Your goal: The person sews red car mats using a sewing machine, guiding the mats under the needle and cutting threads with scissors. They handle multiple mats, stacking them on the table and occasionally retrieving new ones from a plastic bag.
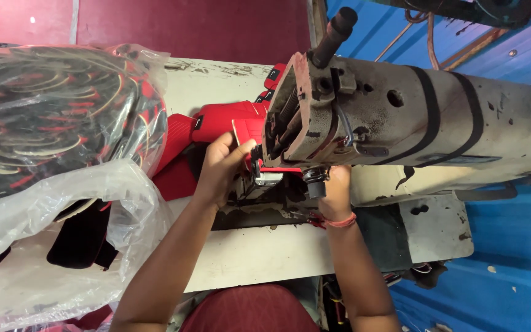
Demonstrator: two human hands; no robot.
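White and worn, the sewing table (259, 252) runs across the view, with maroon wall behind and blue panelling to the right. At far left sits a clear plastic bag (50, 123) stuffed with red-and-black cut pieces. Next comes the left hand (221, 167), fingers pressed together and pinching the edge of a red fabric piece (222, 120) just beside the needle area — the fabric lies on the table and trails back toward the wall. Under the grimy sewing machine head (388, 117), the right hand (334, 192) is partly hidden; I cannot tell its finger state.
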